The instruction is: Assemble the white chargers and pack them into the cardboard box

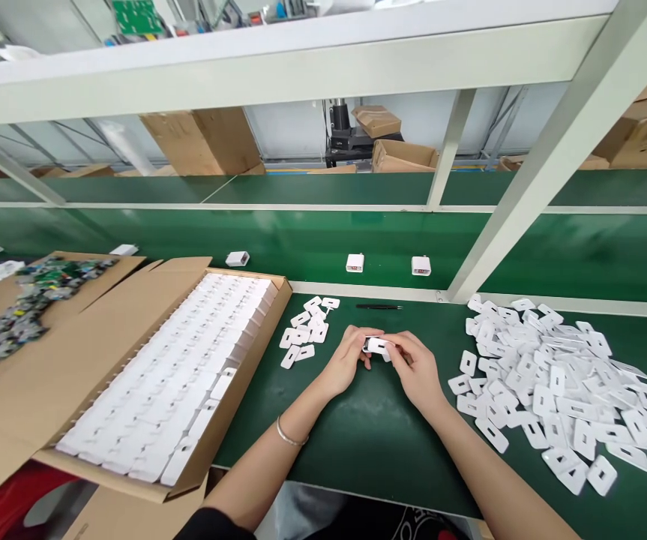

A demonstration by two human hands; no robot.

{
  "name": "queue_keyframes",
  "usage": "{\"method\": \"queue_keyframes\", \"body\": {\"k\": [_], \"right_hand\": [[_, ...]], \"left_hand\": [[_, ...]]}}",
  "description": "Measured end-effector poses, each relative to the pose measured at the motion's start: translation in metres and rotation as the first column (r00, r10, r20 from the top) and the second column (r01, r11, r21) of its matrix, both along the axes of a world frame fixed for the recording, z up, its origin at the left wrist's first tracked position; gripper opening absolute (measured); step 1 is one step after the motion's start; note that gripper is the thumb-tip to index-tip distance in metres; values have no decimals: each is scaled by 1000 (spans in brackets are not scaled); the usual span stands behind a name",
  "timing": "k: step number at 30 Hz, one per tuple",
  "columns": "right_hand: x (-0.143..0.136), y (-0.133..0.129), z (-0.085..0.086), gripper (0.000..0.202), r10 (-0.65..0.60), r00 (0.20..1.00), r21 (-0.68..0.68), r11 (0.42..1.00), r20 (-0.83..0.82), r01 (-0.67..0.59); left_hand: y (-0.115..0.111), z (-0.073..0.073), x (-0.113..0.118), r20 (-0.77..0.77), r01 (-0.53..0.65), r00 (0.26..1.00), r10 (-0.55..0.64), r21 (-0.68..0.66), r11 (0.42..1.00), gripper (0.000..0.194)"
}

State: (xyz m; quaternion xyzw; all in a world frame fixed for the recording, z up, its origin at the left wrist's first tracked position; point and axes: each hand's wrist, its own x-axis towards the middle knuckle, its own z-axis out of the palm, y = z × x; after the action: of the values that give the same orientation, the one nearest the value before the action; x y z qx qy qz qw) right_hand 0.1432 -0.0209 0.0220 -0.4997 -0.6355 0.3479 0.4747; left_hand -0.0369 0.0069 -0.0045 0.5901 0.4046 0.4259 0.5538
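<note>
Both hands meet over the green table (373, 442), around a small white plastic part (376, 346) with a dark spot at its left end. My left hand (350, 358) has its fingers closed on the part's left side. The fingers of my right hand (414, 364) pinch its right side. Just left of my hands lies a small group of white plates (302, 330) with slots. A much larger pile of similar white plates (548, 382) covers the right side of the table. Behind my hands lies a thin black tool (378, 306).
At the left, an open cardboard box (256, 360) holds rows of white parts (171, 367). Circuit boards (36, 307) lie on cardboard further left. Small white devices (355, 262) sit on the green back panel. A pale metal post (525, 180) slants down behind the right side.
</note>
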Motion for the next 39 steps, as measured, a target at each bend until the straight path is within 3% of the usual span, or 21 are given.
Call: {"method": "queue_keyframes", "body": {"k": [5, 9, 12, 16, 19, 21, 23, 25, 29, 31, 34, 39], "right_hand": [[3, 4, -2, 25, -3, 1000, 31, 1000, 7, 3], [4, 6, -6, 24, -21, 1000, 16, 1000, -19, 22], [3, 9, -10, 38, -33, 993, -76, 997, -115, 25], [-1, 15, -16, 51, 18, 949, -259, 960, -316, -104], [-5, 23, -19, 57, -132, 877, -293, 956, -461, -10], [-5, 29, -22, 57, -226, 836, -295, 952, -500, 81], [-4, 34, -24, 55, -286, 811, -288, 946, -511, 152], [-1, 38, -25, 54, -339, 785, -280, 935, -519, 219], [6, 41, -27, 57, -428, 741, -258, 903, -517, 342], [8, 42, -28, 58, -460, 723, -252, 888, -514, 386], [8, 41, -29, 58, -487, 702, -252, 872, -519, 419], [7, 39, -31, 59, -504, 675, -257, 861, -539, 439]], "left_hand": [[-4, 0, 6, -19, 49, 999, -49, -5, 999, 56], [-6, 1, 7, -87, 76, 994, -69, 73, 994, 48], [-8, 3, 8, -106, 59, 993, -46, 123, 991, 46], [-2, 9, 7, -166, 72, 985, -40, 190, 979, 49], [22, 17, 11, -306, 131, 951, -54, 239, 962, 50], [52, 23, 21, -473, 116, 880, 36, 287, 951, 48], [89, 29, 39, -600, 46, 776, 192, 358, 932, 48], [128, 33, 62, -638, 20, 721, 269, 407, 913, 50], [186, 35, 109, -710, 113, 658, 253, 425, 898, 59], [198, 32, 127, -745, 165, 630, 220, 405, 899, 55], [199, 24, 144, -775, 232, 602, 194, 402, 886, 46], [182, 17, 143, -768, 346, 622, 155, 447, 825, 39]]}}
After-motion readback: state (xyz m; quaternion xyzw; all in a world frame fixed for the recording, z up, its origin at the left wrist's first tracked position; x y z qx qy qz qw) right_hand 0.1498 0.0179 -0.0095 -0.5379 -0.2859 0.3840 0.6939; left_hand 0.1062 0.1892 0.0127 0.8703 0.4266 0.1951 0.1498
